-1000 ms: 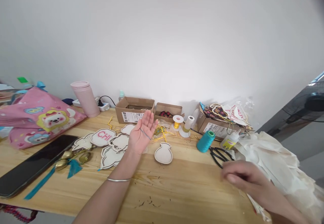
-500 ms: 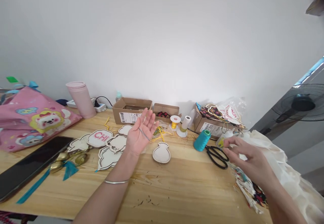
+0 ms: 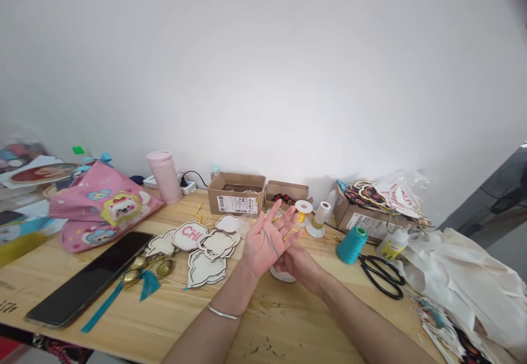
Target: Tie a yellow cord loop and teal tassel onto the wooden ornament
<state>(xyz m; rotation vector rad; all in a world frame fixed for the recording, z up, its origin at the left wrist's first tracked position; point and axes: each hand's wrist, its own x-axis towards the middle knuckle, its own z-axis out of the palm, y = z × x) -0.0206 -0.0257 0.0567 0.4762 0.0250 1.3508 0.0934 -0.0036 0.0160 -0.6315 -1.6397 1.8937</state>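
Note:
My left hand (image 3: 267, 243) is held palm up with its fingers spread, over the middle of the table. Across its palm lies a thin grey-blue strand (image 3: 272, 244); whether it is thread or something stiffer is unclear. My right hand (image 3: 302, 265) has come up against the left palm's edge, its fingers pinched at the strand's lower end. Beneath both hands is a pale pouch-shaped wooden piece (image 3: 284, 276), mostly hidden by them. A teal thread cone (image 3: 352, 246) and black scissors (image 3: 382, 277) lie to the right.
Pale cut-out pieces (image 3: 206, 269), brass bells (image 3: 132, 278) with teal ribbons, and a phone (image 3: 90, 279) lie left. Behind are a pink tumbler (image 3: 164, 177), cardboard boxes (image 3: 236, 194), spools (image 3: 323, 213) and a glue bottle (image 3: 394, 244). White cloth (image 3: 465, 276) covers the right side.
My right hand has moved left from beside the scissors to my left palm. The view has turned left, and my hands now cover most of the pouch-shaped piece.

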